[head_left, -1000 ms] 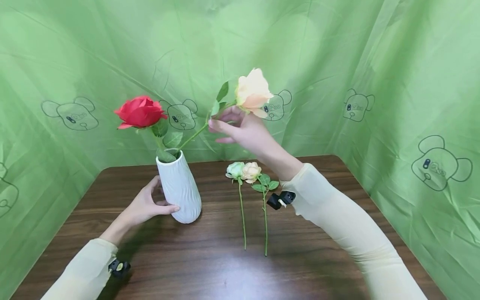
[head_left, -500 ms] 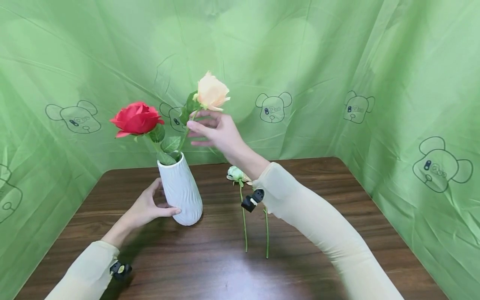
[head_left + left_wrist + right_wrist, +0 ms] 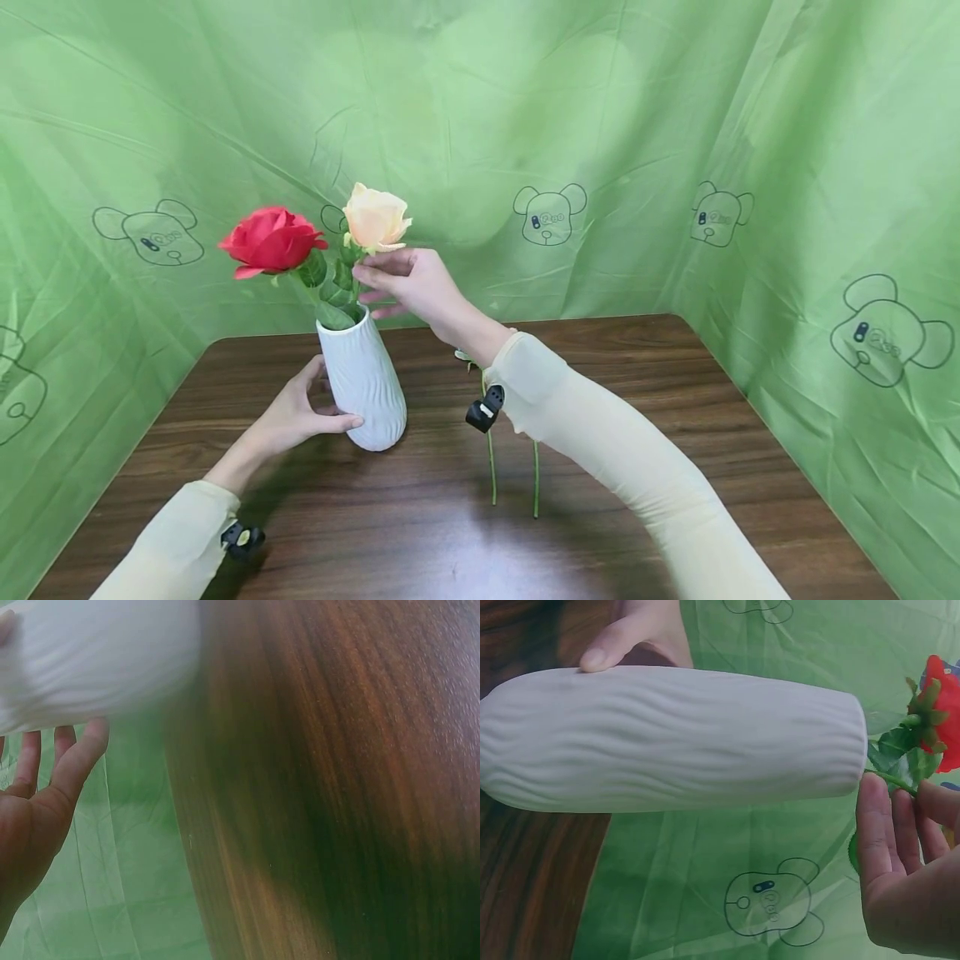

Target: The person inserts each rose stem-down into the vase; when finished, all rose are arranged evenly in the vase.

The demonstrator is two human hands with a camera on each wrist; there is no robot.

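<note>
A white vase (image 3: 363, 383) with wavy ridges stands on the table, gripped low by my left hand (image 3: 292, 412), thumb in front and fingers behind. In the left wrist view those fingers touch its side. My right hand (image 3: 416, 287) pinches the stem of a peach rose (image 3: 375, 218) just under its bloom. The stem runs down into the vase mouth; its lower end is hidden inside. Beside it a red rose (image 3: 272, 240) leans left out of the same mouth. In the right wrist view, the right fingers (image 3: 881, 825) are close by the rim.
Two more flower stems (image 3: 492, 467) lie on the brown wooden table (image 3: 637, 467), their blooms mostly covered by the right forearm. Green cloth (image 3: 637, 125) printed with bear heads hangs around the table's back and sides.
My right hand has moved left and lowered the peach rose, so its stem is steeper and deeper in the vase. The right sleeve now covers the lying blooms. My left hand keeps its hold.
</note>
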